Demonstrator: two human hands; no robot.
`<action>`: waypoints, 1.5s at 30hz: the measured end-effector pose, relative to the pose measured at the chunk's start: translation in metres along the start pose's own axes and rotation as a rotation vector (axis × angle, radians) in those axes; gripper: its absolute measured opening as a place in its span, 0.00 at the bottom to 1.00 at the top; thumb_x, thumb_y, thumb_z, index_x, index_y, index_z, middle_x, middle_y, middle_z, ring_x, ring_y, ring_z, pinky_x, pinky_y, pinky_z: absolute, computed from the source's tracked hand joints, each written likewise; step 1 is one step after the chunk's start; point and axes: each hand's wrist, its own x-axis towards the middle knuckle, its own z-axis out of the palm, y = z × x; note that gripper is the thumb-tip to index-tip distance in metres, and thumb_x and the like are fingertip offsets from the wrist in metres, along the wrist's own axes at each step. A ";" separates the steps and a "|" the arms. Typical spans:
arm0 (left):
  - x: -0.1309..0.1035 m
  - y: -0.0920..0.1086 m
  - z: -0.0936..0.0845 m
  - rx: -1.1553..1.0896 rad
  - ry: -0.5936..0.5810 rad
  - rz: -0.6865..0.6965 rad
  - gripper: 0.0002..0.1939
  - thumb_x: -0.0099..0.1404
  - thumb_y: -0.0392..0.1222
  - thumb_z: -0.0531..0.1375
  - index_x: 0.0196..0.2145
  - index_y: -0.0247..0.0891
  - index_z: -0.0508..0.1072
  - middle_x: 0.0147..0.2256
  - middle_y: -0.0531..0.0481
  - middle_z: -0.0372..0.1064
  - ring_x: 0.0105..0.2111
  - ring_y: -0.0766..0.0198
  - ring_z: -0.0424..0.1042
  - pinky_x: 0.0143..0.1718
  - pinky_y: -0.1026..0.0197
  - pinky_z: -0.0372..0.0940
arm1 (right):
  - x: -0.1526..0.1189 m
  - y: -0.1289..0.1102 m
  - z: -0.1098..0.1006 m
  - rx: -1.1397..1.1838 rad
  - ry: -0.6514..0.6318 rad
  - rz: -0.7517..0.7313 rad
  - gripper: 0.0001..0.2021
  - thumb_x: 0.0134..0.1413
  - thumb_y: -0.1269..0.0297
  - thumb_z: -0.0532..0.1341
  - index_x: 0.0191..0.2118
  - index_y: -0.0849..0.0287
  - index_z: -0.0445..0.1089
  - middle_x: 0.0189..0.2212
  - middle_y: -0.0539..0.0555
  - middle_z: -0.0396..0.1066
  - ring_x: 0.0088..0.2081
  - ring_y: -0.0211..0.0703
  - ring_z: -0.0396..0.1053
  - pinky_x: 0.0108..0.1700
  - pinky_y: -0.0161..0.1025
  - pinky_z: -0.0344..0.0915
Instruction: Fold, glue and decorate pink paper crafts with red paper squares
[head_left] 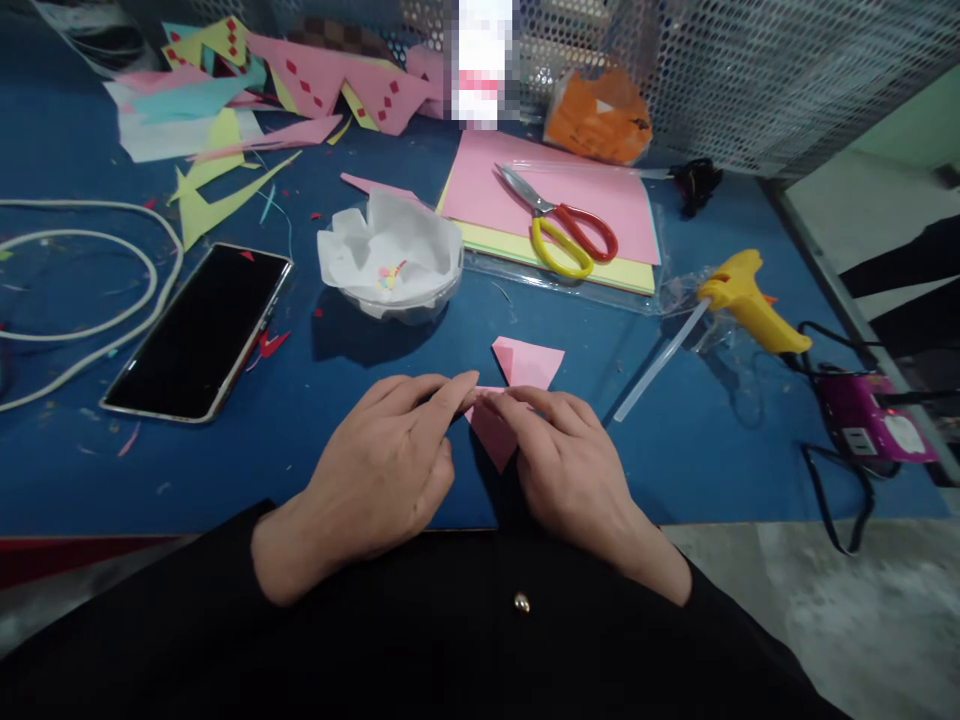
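Observation:
A small folded piece of pink paper (pixel 534 364) lies near the table's front edge, directly before me. One pointed part spreads out beyond my fingers and another points back toward me. My left hand (pixel 386 465) has its fingertips pressed together at the paper's left edge. On the other side, my right hand (pixel 574 460) grips the paper, its fingers curled over the middle fold. The fingertips of both hands nearly meet there and cover part of the fold.
Beyond my hands stands a white paper-lined bowl (pixel 390 245). Scissors (pixel 559 222) lie on stacked coloured paper (pixel 480 180). A yellow glue gun (pixel 754 300) and purple power strip (pixel 874 415) are right; a phone (pixel 199 330), white cable (pixel 169 285) and paper cutouts (pixel 322 85) are left.

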 end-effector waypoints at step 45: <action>0.000 -0.002 0.004 0.138 -0.030 0.120 0.26 0.64 0.29 0.52 0.60 0.21 0.64 0.49 0.34 0.74 0.50 0.50 0.72 0.52 0.50 0.67 | 0.005 -0.007 -0.004 -0.075 -0.078 -0.154 0.19 0.65 0.75 0.50 0.57 0.74 0.66 0.53 0.63 0.75 0.57 0.50 0.66 0.60 0.48 0.61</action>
